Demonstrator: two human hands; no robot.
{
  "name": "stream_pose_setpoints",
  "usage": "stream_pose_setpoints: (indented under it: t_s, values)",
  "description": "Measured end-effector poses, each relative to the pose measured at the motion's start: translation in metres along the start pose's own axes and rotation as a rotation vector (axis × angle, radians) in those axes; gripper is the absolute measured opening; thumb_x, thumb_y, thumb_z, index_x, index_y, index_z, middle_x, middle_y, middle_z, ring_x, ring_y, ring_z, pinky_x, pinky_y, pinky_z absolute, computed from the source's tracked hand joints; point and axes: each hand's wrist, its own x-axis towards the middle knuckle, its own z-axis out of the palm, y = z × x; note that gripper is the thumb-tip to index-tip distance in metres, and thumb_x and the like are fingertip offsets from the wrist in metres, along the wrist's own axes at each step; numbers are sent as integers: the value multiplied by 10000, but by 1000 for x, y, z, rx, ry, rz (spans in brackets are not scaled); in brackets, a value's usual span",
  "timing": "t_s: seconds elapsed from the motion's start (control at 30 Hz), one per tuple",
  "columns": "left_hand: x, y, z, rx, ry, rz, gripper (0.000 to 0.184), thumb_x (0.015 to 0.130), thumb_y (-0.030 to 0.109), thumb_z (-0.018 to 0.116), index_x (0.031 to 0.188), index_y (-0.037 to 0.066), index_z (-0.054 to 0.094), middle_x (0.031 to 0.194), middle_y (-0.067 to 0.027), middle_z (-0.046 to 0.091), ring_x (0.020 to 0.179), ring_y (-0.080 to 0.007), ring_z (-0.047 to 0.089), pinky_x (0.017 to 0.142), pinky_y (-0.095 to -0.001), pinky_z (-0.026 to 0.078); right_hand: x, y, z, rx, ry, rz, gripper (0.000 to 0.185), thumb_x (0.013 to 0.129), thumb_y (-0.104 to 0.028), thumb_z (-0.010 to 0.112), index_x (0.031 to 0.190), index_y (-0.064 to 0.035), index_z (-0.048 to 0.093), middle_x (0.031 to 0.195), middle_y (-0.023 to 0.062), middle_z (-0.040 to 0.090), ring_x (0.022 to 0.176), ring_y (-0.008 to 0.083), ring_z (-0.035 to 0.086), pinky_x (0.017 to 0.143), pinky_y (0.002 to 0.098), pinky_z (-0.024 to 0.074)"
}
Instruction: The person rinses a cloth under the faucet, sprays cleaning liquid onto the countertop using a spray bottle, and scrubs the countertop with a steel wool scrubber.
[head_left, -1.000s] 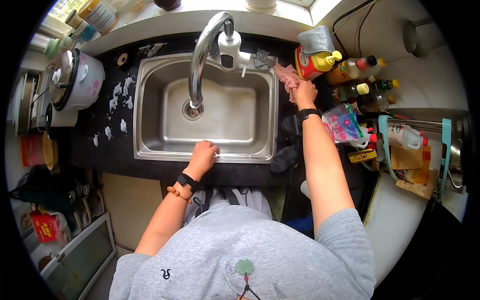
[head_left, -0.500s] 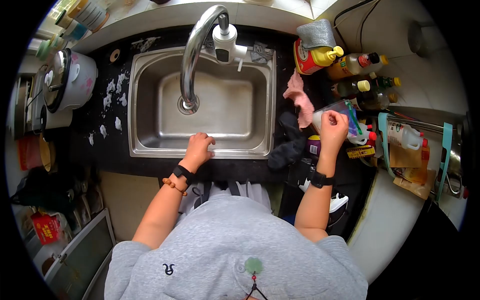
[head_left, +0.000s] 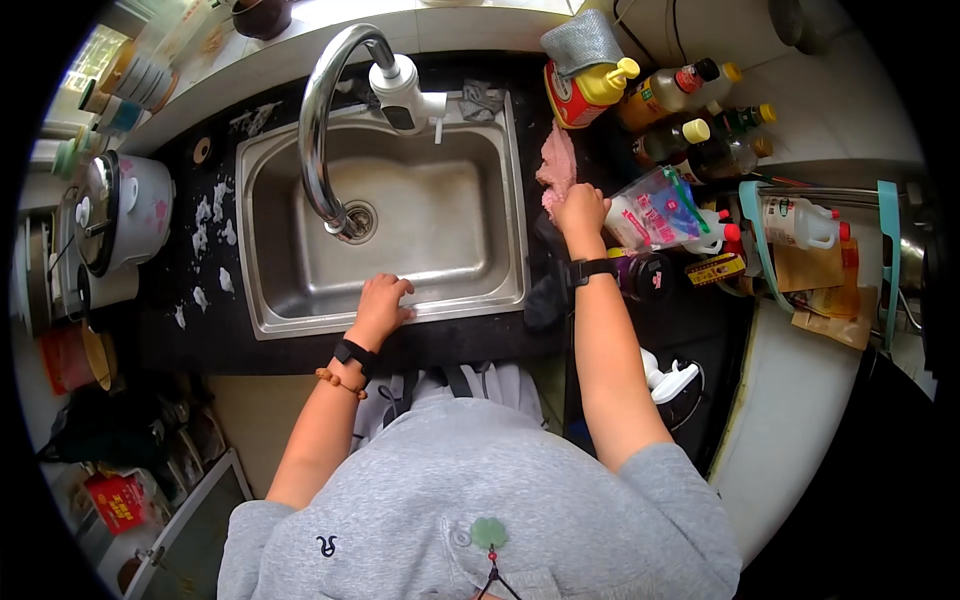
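At the right of the sink my right hand (head_left: 580, 212) has its fingers closed on the lower end of a crumpled pink cloth (head_left: 558, 160). The cloth lies on the black counter below a yellow pump bottle. A dark cloth (head_left: 545, 285) lies beneath my right wrist. My left hand (head_left: 382, 308) rests by the front rim of the steel sink (head_left: 330, 322), fingers loosely bent and apart, with nothing in it. Inside the basin only bare metal and the drain (head_left: 358, 222) show.
A curved faucet (head_left: 312, 150) arches over the basin. White foam (head_left: 200, 235) spots the counter at left, near a rice cooker (head_left: 130, 210). On the right stand a pump bottle (head_left: 590, 90), several sauce bottles (head_left: 665, 95), a plastic bag (head_left: 650, 212) and a rack (head_left: 820, 190).
My right hand has moved left and down from above the plastic bag onto the pink cloth. My left hand stays at the sink's front rim. The whole view has shifted and turned slightly.
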Motion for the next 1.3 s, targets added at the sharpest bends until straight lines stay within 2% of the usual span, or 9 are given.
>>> stream_pose_setpoints:
  t_s: [0.2, 0.43, 0.63, 0.8, 0.87, 0.93, 1.07, 1.23, 1.3]
  values:
    - [-1, -2, 1, 1, 12, 17, 382, 633, 151, 854, 971, 128, 676, 930, -48, 645, 1010, -284, 580, 897, -425, 429, -69, 3, -61, 48, 67, -76, 165, 646, -146, 764, 764, -35, 732, 950, 129, 681, 976, 321, 619, 883, 455, 431]
    - [-3, -5, 6, 3, 23, 28, 381, 635, 159, 857, 970, 129, 679, 924, -46, 645, 1002, -282, 583, 887, -425, 430, -139, 25, -99, -35, -177, -80, 173, 609, -124, 781, 741, -35, 714, 882, 134, 679, 927, 322, 630, 830, 454, 423]
    - [-4, -8, 10, 7, 36, 32, 370, 646, 154, 861, 966, 125, 678, 911, -46, 637, 992, -283, 579, 889, -424, 426, -133, 28, -114, -38, -338, -77, 327, 638, -250, 843, 858, -32, 736, 925, 134, 680, 956, 329, 630, 876, 464, 439]
    - [-9, -6, 12, -1, 67, 57, 363, 649, 153, 863, 960, 123, 678, 906, -46, 637, 986, -284, 577, 883, -425, 425, -31, 15, -126, 533, 279, -103, 584, 672, -321, 871, 1122, -22, 649, 1034, 145, 654, 1007, 328, 617, 899, 451, 477]
    - [-9, -7, 11, 0, 80, 58, 360, 648, 156, 864, 954, 123, 677, 903, -47, 637, 984, -286, 577, 879, -426, 425, 22, 10, -119, 709, 333, -17, 731, 664, -338, 889, 1243, -23, 571, 1110, 168, 648, 1080, 345, 605, 922, 434, 490]
    - [-10, -7, 11, 19, 89, 54, 342, 660, 168, 860, 950, 123, 684, 903, -45, 649, 974, -287, 588, 869, -426, 442, 72, 8, -98, 646, 407, 62, 847, 648, -393, 898, 1298, -4, 518, 1213, 217, 620, 1150, 371, 590, 976, 444, 481]
    - [-14, -7, 14, 22, 112, 27, 334, 665, 188, 863, 938, 135, 678, 902, -39, 647, 977, -284, 591, 865, -424, 436, 123, -7, -80, 598, 513, 43, 917, 607, -468, 903, 1271, 36, 519, 1239, 261, 607, 1167, 403, 586, 987, 450, 480]
    - [-18, -7, 15, 23, 120, -7, 306, 697, 202, 855, 940, 126, 685, 890, -42, 658, 957, -285, 598, 857, -423, 448, 140, -14, -81, 682, 553, 41, 690, 578, -411, 903, 1046, 28, 648, 1016, 236, 702, 996, 409, 666, 895, 467, 527]
    - [-19, -7, 16, 11, 116, -13, 310, 698, 203, 855, 947, 128, 685, 896, -41, 657, 964, -284, 596, 866, -421, 441, 134, -13, -84, 638, 531, 66, 683, 567, -413, 909, 1044, 14, 673, 989, 231, 710, 985, 400, 671, 892, 469, 527]
